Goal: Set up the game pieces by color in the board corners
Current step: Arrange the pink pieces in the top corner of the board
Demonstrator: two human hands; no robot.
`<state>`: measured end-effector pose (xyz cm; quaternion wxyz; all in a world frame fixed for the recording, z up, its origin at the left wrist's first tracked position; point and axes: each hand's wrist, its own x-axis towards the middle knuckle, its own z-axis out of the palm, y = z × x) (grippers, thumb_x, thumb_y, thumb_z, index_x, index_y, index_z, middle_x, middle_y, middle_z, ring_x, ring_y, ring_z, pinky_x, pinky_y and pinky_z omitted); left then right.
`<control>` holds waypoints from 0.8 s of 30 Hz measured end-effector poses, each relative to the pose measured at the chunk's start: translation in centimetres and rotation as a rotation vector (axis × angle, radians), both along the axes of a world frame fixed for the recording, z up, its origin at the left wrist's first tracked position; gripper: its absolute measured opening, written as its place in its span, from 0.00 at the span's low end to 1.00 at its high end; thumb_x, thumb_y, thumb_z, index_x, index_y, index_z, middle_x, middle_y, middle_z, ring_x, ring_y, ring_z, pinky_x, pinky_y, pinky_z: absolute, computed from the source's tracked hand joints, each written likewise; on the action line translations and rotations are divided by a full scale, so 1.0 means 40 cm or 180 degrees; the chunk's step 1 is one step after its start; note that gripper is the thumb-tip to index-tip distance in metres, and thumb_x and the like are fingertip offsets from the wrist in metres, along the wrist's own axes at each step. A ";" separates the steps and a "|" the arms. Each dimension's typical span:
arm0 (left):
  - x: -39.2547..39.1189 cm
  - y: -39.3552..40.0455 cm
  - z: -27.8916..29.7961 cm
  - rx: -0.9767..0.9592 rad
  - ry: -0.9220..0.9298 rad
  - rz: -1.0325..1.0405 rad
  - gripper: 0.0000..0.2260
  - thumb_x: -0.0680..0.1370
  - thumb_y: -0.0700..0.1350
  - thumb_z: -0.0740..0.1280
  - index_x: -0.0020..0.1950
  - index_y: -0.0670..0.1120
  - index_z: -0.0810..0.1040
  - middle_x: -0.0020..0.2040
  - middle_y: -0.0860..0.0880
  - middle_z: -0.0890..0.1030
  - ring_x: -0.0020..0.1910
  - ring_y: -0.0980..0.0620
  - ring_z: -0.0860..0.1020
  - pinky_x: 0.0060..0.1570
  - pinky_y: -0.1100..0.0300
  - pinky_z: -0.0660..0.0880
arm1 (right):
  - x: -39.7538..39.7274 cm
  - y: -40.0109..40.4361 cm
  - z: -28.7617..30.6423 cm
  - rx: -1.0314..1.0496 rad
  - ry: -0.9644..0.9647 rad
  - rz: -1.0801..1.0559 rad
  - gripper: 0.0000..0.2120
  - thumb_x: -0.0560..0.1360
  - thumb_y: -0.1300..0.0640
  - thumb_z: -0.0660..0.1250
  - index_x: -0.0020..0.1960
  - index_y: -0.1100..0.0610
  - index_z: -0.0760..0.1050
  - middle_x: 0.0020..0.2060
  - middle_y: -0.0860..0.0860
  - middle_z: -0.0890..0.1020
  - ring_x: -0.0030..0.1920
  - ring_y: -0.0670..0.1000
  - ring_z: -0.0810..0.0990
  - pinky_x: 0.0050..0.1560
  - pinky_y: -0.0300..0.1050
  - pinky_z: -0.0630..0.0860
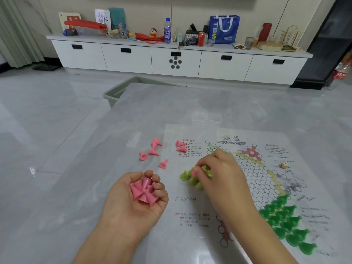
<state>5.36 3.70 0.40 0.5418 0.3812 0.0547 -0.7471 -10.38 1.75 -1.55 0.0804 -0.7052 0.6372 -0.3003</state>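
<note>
A paper game board (pixel 253 180) with a star of hexagon cells lies on the grey table. My left hand (pixel 137 197) lies palm up left of the board and cups several pink cone pieces (pixel 143 191). My right hand (pixel 219 174) reaches over a cluster of yellow-green pieces (pixel 190 179) at the board's left side and pinches a pink piece (pixel 194 172) among them. Loose pink pieces (pixel 155 149) lie on the table beyond my left hand, two more pink pieces (pixel 181 146) on the board's far left edge. Dark green pieces (pixel 285 223) fill the near right corner.
A small die (pixel 284 165) sits on the board's right side. Past the table's far left edge stands a pale green bin (pixel 114 94). A long white cabinet (pixel 175 61) with bottles, a blue bag and clutter runs along the far wall.
</note>
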 end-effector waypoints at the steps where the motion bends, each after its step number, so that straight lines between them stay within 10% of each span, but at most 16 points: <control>1: -0.001 -0.002 0.001 -0.0004 -0.0006 0.0002 0.03 0.66 0.38 0.60 0.35 0.40 0.72 0.30 0.46 0.73 0.27 0.53 0.67 0.24 0.68 0.68 | -0.005 0.000 0.010 -0.0040 -0.0142 -0.0026 0.06 0.73 0.55 0.65 0.41 0.53 0.80 0.40 0.45 0.73 0.46 0.46 0.71 0.40 0.39 0.71; 7: -0.034 0.003 0.005 -0.0312 -0.0436 -0.0620 0.03 0.66 0.40 0.63 0.37 0.41 0.73 0.27 0.48 0.70 0.20 0.55 0.64 0.18 0.69 0.60 | -0.027 0.033 0.112 0.0317 -0.2275 0.0105 0.07 0.70 0.57 0.69 0.34 0.50 0.81 0.34 0.48 0.78 0.30 0.40 0.71 0.30 0.28 0.68; 24: -0.170 0.009 -0.007 -0.0629 -0.1284 -0.1557 0.10 0.75 0.48 0.63 0.46 0.41 0.75 0.24 0.49 0.68 0.17 0.57 0.60 0.17 0.71 0.54 | -0.059 0.066 0.067 0.0618 -0.2148 0.0433 0.05 0.69 0.60 0.71 0.38 0.50 0.79 0.33 0.45 0.77 0.34 0.41 0.75 0.39 0.35 0.72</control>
